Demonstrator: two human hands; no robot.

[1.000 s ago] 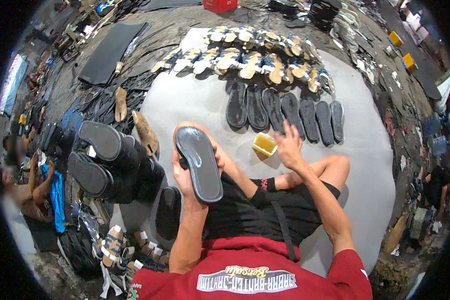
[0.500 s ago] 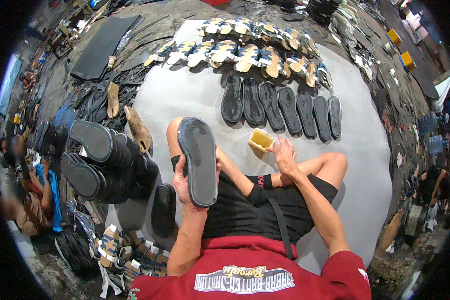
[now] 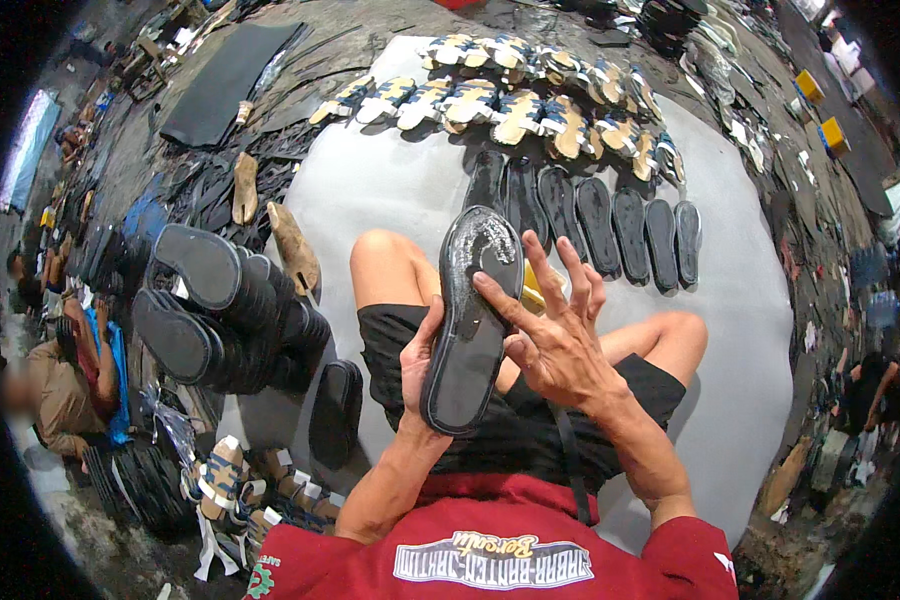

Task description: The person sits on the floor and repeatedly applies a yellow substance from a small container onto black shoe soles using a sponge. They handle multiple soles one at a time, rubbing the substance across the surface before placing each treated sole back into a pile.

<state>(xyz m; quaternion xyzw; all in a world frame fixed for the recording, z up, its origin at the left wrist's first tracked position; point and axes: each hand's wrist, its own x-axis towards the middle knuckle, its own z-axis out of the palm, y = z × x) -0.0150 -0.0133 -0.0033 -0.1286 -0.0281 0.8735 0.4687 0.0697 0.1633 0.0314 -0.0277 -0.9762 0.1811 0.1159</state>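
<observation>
My left hand (image 3: 417, 370) grips a black shoe sole (image 3: 463, 365) from its left edge and holds it tilted up above my lap. A wet, shiny film covers the upper half of that sole. My right hand (image 3: 560, 350) has its fingers spread, and its index fingertip touches the sole's face near the wet patch. Behind those fingers sits a small container of yellow paste (image 3: 533, 292), mostly hidden. Farther out, a row of several black soles (image 3: 595, 230) lies on the grey sheet (image 3: 740, 330), some looking glossy.
Several sandal uppers on tan lasts (image 3: 520, 117) stand in rows at the far side. Stacked black soles (image 3: 175, 335) rise on my left, beside wooden lasts (image 3: 293, 248) and one lone sole (image 3: 336, 412). Another person (image 3: 75, 375) sits at the far left.
My right hand has moved from the yellow container to the sole's face. A shiny wet film now shows there. The left hand has shifted right and tilted the sole.
</observation>
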